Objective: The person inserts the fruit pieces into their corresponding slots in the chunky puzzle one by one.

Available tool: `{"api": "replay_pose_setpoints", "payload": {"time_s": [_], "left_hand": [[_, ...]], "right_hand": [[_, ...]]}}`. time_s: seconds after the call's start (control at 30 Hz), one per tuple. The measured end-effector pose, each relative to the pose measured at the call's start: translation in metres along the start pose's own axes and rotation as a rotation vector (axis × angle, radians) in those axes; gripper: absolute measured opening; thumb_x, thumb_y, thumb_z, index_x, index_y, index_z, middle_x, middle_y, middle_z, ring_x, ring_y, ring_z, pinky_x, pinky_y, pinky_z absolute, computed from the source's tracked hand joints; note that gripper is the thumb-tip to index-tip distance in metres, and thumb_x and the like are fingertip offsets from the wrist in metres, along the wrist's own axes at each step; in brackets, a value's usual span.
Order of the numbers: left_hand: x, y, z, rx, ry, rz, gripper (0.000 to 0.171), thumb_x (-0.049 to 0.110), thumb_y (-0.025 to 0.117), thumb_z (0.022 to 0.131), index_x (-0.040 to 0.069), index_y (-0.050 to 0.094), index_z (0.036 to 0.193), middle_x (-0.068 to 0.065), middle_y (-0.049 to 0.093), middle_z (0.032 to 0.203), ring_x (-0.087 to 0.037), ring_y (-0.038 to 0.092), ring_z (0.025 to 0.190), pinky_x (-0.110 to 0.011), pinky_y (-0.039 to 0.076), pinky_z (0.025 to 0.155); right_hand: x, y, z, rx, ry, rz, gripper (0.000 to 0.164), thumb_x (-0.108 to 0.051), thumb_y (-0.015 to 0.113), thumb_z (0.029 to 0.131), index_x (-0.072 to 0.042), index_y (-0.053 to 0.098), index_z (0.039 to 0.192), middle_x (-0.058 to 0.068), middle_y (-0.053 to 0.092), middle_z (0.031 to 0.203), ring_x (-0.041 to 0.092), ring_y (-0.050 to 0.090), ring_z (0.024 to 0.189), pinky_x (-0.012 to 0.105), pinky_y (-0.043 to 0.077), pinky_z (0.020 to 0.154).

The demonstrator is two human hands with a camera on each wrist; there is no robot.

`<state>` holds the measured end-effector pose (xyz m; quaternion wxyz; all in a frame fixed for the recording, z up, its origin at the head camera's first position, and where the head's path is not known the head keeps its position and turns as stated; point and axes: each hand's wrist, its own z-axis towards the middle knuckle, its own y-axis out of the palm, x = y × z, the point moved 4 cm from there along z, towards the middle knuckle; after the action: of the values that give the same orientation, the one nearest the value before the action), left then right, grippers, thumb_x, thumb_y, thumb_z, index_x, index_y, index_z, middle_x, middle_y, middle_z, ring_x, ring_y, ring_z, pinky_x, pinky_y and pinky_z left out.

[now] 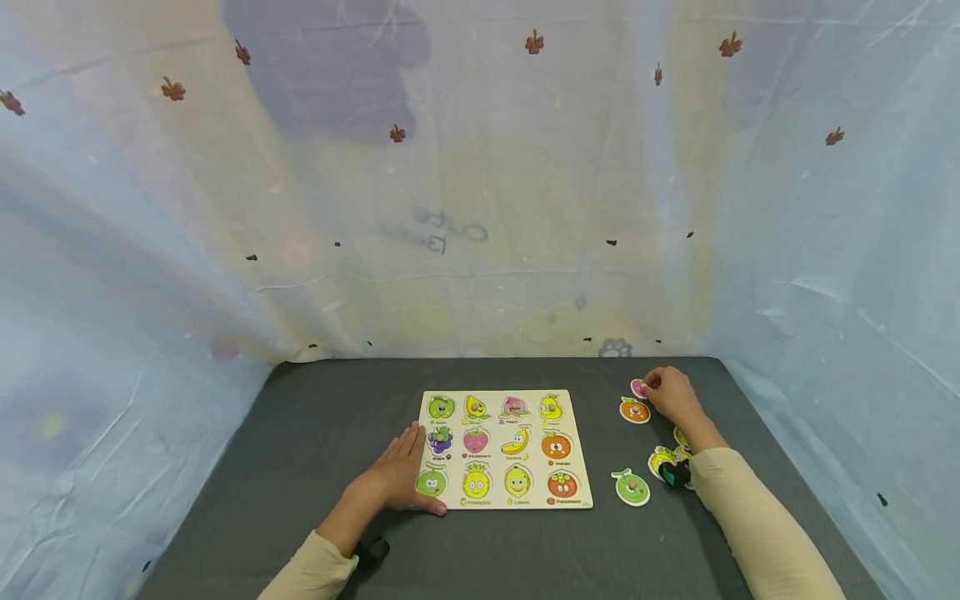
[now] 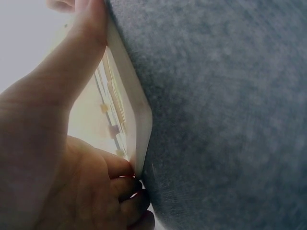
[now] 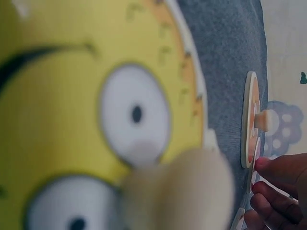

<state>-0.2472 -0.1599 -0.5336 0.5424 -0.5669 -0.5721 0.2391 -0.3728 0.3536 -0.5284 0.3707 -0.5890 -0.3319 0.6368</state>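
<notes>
A cream wooden fruit puzzle board lies flat, showing rows of cartoon fruits. My left hand rests at its front left corner, fingers stretched along the left side and thumb at the front edge; the left wrist view shows the board's pale edge beside the thumb. At the far right of the table, my right hand pinches a small pink knobbed puzzle piece, partly hidden by the fingertips. An orange puzzle piece lies just in front of it; its pale knob shows in the right wrist view.
A green puzzle piece lies right of the board. Yellow pieces are bunched under the right forearm, partly hidden; one yellow piece looms close in the right wrist view. A patterned curtain surrounds the dark grey table.
</notes>
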Motion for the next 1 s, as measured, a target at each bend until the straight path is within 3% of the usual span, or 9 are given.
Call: {"api": "replay_pose_setpoints", "payload": {"time_s": [0.43, 1.0], "left_hand": [[-0.002, 0.002, 0.001, 0.005, 0.003, -0.013, 0.142, 0.062, 0.094, 0.075, -0.01, 0.013, 0.168, -0.029, 0.008, 0.176, -0.043, 0.012, 0.165, -0.056, 0.017, 0.133], [0.0, 0.0, 0.0, 0.015, 0.009, -0.008, 0.141, 0.061, 0.095, 0.075, -0.011, 0.015, 0.167, -0.031, 0.01, 0.176, -0.044, 0.014, 0.164, -0.056, 0.018, 0.132]], "right_hand": [[-0.006, -0.005, -0.004, 0.021, -0.015, -0.002, 0.017, -0.01, 0.071, 0.103, 0.007, 0.073, 0.103, 0.021, 0.065, 0.097, 0.036, 0.061, 0.087, 0.054, 0.053, 0.082], [-0.036, -0.002, -0.014, 0.042, -0.08, 0.056, 0.016, -0.01, 0.072, 0.103, 0.006, 0.073, 0.108, 0.023, 0.064, 0.107, 0.038, 0.065, 0.096, 0.056, 0.058, 0.084]]}}
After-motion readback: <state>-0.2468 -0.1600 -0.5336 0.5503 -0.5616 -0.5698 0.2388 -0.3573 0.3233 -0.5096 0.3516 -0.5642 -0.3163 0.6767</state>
